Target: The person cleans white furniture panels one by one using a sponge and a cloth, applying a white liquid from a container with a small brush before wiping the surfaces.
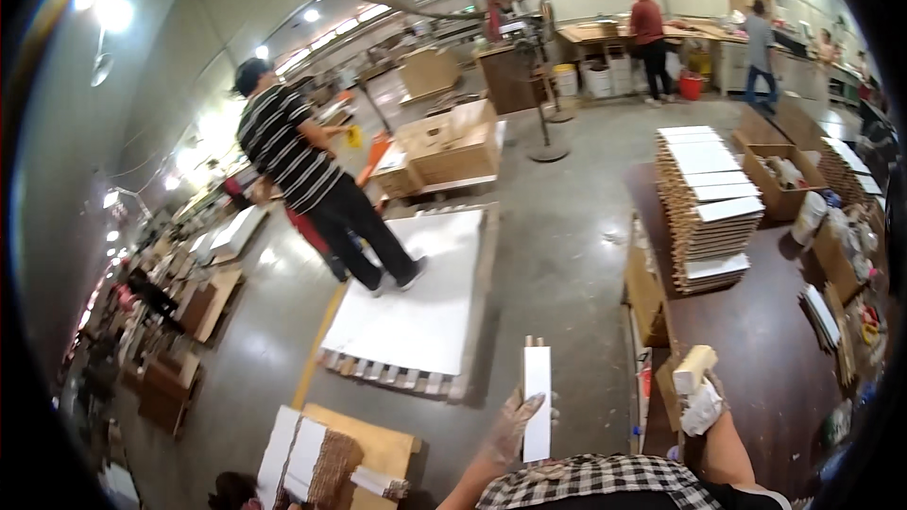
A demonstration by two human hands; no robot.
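Holding a narrow white panel (pixel 537 401) upright by its lower part, the left hand (pixel 510 427) wears a pale glove, its fingers (pixel 529 405) closed against the panel's left edge low in the head view. Off to the right, the gloved right hand (pixel 701 406) has its fingers wrapped round a pale block (pixel 694 367), lifted just above the near edge of the dark brown surface (pixel 756 340). Further back on that surface stands a tall stack of white-topped panels (pixel 709 208), with open cardboard boxes (pixel 779 179) beside it. On the concrete floor (pixel 557 236) ahead lies a pallet covered by a white sheet (pixel 416 307), and a person in a striped shirt (pixel 288 156) steps across it. Two more people (pixel 647 33) stand at benches well away at the back of the workshop.
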